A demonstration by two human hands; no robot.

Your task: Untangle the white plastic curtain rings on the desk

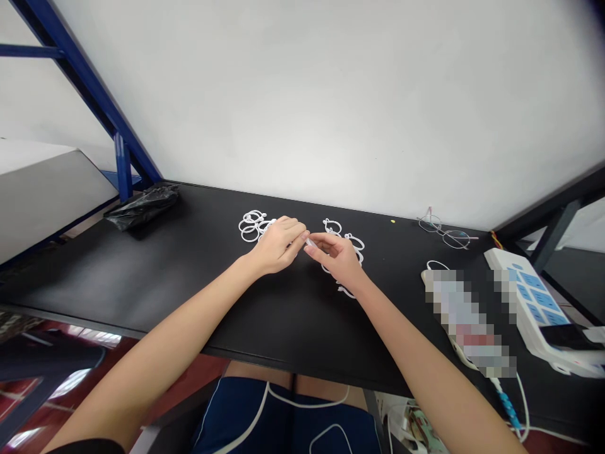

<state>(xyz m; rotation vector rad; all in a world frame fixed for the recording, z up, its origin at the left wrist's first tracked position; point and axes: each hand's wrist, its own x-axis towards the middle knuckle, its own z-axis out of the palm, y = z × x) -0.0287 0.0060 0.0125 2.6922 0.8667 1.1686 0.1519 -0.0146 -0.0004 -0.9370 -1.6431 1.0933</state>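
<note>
**Hands.** The left hand (278, 246) and the right hand (338, 257) meet over the middle of the black worktop (189, 284), towards its far edge. Both forearms reach in from the near edge. The fingers (295, 234) of the left hand are curled and pressed together at the tips. The fingers (317, 251) of the right hand are likewise closed, thumb against forefinger. The two sets of fingertips face each other and almost touch.

**Held item.** A thin white strip (309, 241) is pinched between the two hands. Only a short length shows in the gap between the fingertips. Its shape cannot be told further.

**Items beside the hands.**
- A left pile of white loops (252, 226) lies on the worktop just beyond the left hand, partly covered by it.
- A right pile of white loops (354, 242) lies under and behind the right hand.

**Other items.**
- A crumpled black bag (142, 207) lies at the far left corner, well apart from the hands.
- A pair of spectacles (444, 232) lies at the far right, near the wall.
- A white power strip (534, 302) with blue sockets lies at the right edge.
- A white cable (520, 391) hangs off the near right edge.
</note>
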